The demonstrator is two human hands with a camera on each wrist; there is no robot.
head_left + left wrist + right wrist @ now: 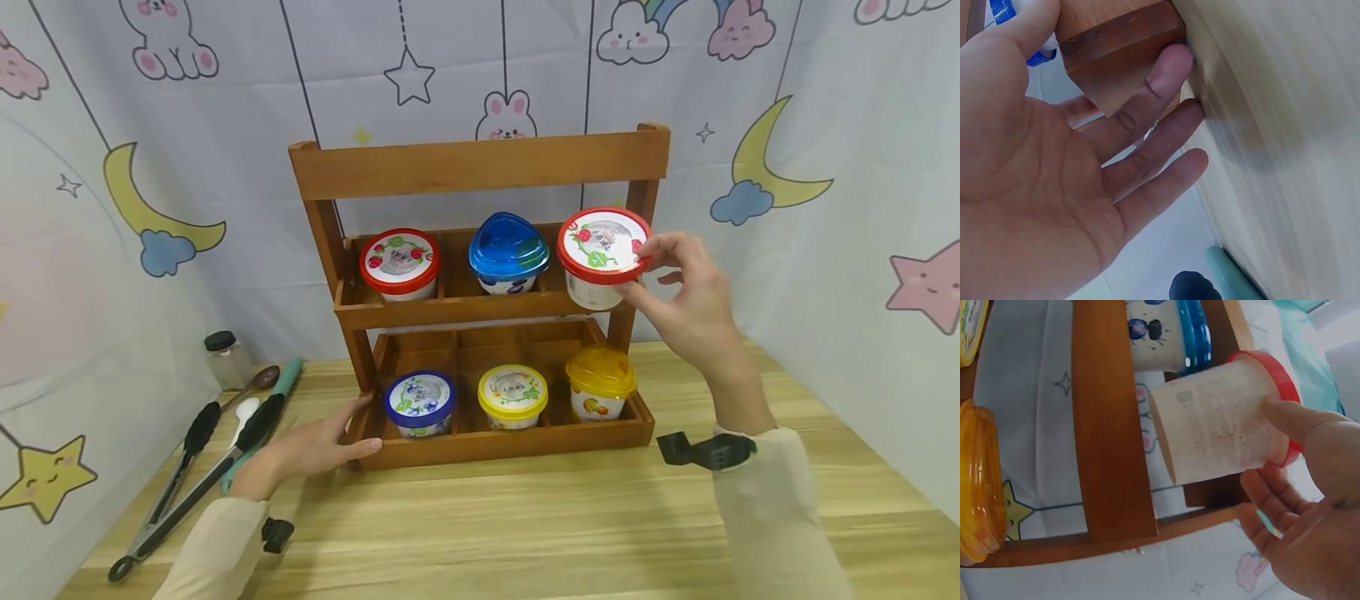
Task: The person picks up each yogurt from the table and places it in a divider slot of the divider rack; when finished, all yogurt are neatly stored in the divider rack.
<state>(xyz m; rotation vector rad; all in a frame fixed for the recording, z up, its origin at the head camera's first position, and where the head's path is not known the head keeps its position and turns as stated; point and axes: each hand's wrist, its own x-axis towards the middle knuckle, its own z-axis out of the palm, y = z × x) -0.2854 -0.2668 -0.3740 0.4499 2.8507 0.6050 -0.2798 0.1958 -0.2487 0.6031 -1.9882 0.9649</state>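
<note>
My right hand (693, 304) pinches a white tub with a red lid (604, 246) by its right edge, in front of the upper shelf's right end. In the right wrist view the tub (1216, 422) is tilted, with its base beside the shelf's front board (1110, 425). My left hand (315, 446) rests at the lower left corner of the wooden rack (480, 454), fingers extended. Its fingertips lie right at the rack's corner (1129, 44) in the left wrist view. On the upper shelf stand another red-lidded tub (401, 262) and a blue domed-lid tub (509, 254).
Down in the lower tier sit a blue-lidded tub (420, 404), a yellow-lidded tub (513, 396) and an orange domed-lid tub (601, 383). Left of the rack lie tongs (202, 492), a wooden spoon (262, 377) and a jar with a black lid (227, 358). A printed curtain hangs behind.
</note>
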